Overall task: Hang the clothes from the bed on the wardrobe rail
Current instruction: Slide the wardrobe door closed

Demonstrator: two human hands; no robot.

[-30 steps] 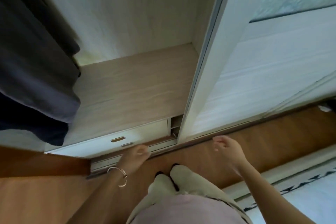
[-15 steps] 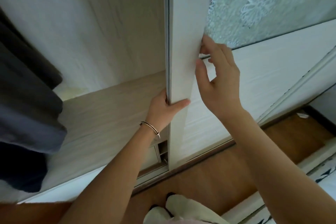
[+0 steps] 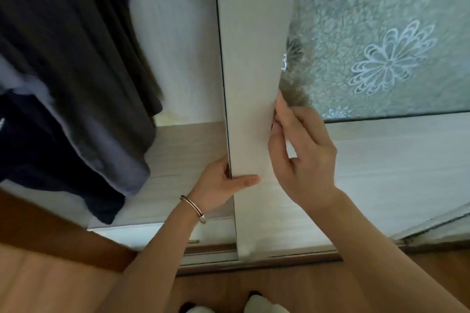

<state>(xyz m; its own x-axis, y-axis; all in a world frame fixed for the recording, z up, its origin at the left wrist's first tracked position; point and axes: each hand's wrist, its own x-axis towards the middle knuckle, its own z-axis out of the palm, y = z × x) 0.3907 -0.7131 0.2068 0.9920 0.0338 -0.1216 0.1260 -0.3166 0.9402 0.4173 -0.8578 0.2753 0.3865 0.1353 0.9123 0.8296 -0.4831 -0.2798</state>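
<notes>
Pale wood door, left hand grasping its edge, fingers hidden, right hand pinching it

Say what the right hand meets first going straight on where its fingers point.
The white door stile, which the right hand's fingertips seem to touch, beside the patterned glass; depth unclear.

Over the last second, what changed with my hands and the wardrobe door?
Both hands rose from hanging empty near the floor and took hold of the sliding door. The left hand grips its edge. The right hand hooks its fingers on the door front beside the patterned glass. The door appears to have slid left, narrowing the gap to the dark clothes, which remain hanging inside.
</notes>
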